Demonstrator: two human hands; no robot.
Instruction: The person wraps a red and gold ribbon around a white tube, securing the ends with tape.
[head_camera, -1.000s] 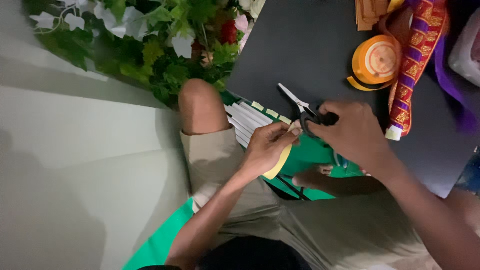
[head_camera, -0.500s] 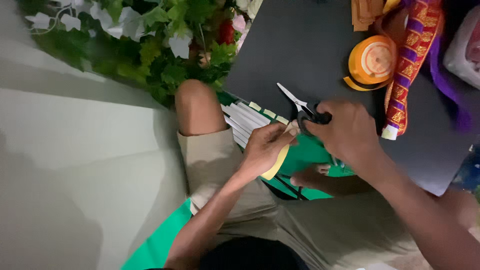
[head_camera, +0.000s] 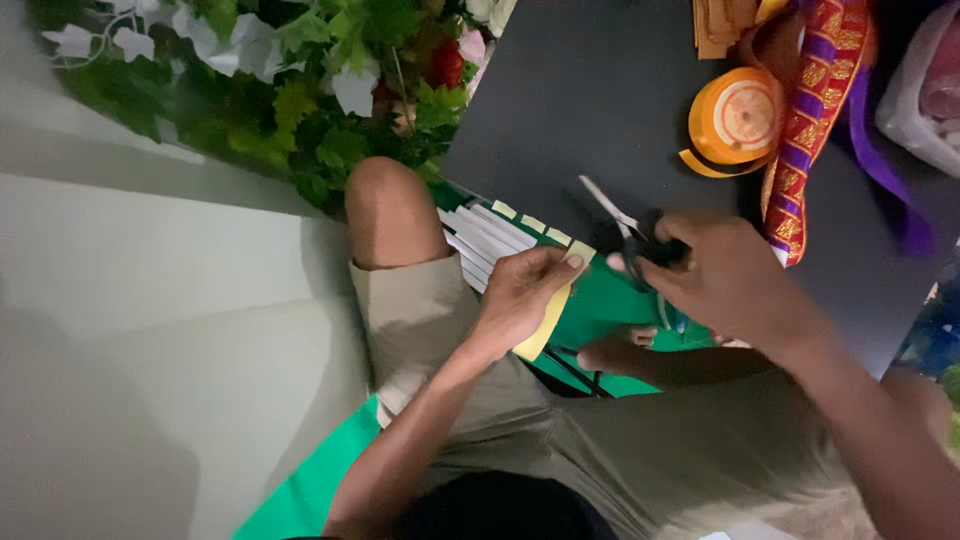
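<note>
My left hand (head_camera: 520, 295) pinches a yellow paper strip (head_camera: 548, 315) over my lap, just above my bent knee (head_camera: 385, 210). My right hand (head_camera: 725, 280) grips black-handled scissors (head_camera: 625, 225), their blades pointing up-left, slightly apart, close to the strip's upper end. Beside the left hand lie several cut white and yellow strips (head_camera: 485, 240) on a green sheet (head_camera: 600, 310).
A large dark sheet (head_camera: 590, 110) spreads ahead of me. On it sit an orange ribbon roll (head_camera: 735, 120) and a red-gold-purple patterned band (head_camera: 810, 130). Artificial green and white leaves with a red flower (head_camera: 300, 90) fill the upper left. A plastic bag (head_camera: 925, 90) sits at the right.
The view is almost the same. My right hand with the scissors has edged slightly toward the strip held by the left hand.
</note>
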